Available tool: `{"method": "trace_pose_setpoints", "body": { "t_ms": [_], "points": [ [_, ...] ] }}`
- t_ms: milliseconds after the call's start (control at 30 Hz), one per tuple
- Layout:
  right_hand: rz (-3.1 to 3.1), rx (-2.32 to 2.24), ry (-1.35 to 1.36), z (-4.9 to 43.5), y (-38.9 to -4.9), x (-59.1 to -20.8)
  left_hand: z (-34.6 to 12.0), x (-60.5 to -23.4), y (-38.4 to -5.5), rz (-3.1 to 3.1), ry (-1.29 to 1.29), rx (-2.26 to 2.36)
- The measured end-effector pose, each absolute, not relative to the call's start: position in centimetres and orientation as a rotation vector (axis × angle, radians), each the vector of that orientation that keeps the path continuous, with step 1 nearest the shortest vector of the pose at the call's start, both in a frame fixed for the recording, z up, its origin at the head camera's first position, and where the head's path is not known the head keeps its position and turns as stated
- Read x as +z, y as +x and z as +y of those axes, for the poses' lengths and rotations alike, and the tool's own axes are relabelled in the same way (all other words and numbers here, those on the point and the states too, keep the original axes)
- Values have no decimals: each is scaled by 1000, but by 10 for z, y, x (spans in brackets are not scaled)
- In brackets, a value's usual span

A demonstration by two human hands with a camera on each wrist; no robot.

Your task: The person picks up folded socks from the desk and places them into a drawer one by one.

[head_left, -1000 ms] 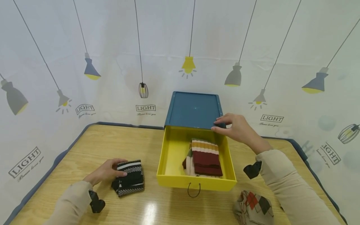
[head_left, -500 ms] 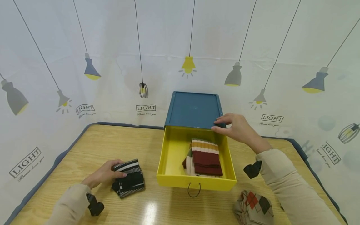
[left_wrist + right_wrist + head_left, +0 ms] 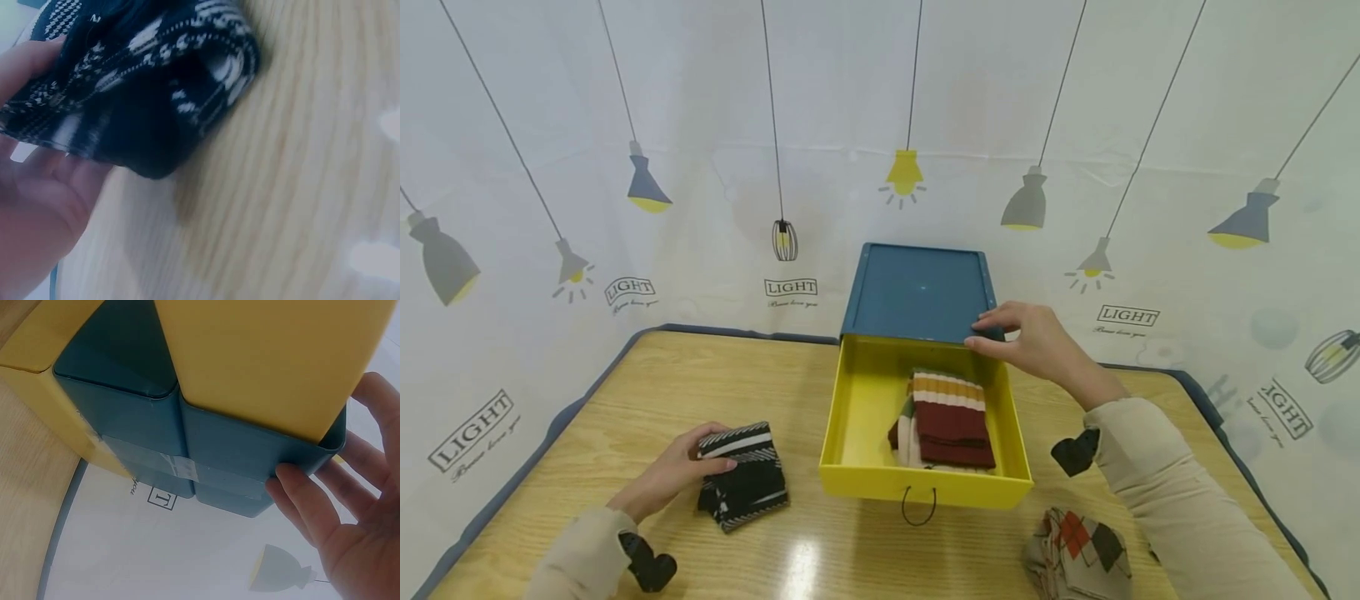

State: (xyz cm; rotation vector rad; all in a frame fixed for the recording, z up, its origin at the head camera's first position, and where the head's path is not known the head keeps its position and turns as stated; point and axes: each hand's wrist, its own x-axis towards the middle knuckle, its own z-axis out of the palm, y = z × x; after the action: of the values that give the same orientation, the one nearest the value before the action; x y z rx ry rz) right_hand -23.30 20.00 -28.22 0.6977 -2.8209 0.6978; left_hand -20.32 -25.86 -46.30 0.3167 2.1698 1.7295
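My left hand (image 3: pixel 672 468) pinches a folded pair of black socks (image 3: pixel 751 477) with white patterns, thumb on top and the other fingers behind. In the left wrist view the socks (image 3: pixel 144 87) tilt close over the wood. My right hand (image 3: pixel 1037 343) grips the front right corner of a blue drawer case (image 3: pixel 921 287). Its yellow drawer (image 3: pixel 865 408) is pulled out towards me. Folded maroon, white and mustard socks (image 3: pixel 953 427) lie in the drawer's right half, over a paler pair. From the right wrist view, the blue case (image 3: pixel 231 444) is one of several stacked units.
Beige argyle socks (image 3: pixel 1086 554) lie folded on the wooden table (image 3: pixel 700 375), right of the drawer and beside my right sleeve. A thin black loop handle (image 3: pixel 919 518) hangs from the drawer front. A printed curtain (image 3: pixel 715 167) stands behind the table.
My left wrist has shifted slightly left and towards me. The black socks have turned a little in my left hand. My right hand and the drawer stay put.
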Motion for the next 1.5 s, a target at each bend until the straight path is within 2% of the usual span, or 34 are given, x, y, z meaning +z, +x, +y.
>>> {"method": "trace_pose_setpoints", "body": {
  "t_ms": [267,433,1067,1300,1500],
  "points": [
    [-2832,708,689,200,-233,-283,-255,-459,-194,2083,264,1863],
    [-2835,699,690,199,-233,-282,-253,-443,-191,2134,279,1905],
    [-2824,703,691,202,-232,-282,-214,-326,-184,1779,859,2299],
    [-2815,707,697,202,-232,-283,-182,-280,-184,1748,872,2249],
    [-2807,703,703,202,-233,-284,-148,-264,-184,1803,773,2149]
  ]
}}
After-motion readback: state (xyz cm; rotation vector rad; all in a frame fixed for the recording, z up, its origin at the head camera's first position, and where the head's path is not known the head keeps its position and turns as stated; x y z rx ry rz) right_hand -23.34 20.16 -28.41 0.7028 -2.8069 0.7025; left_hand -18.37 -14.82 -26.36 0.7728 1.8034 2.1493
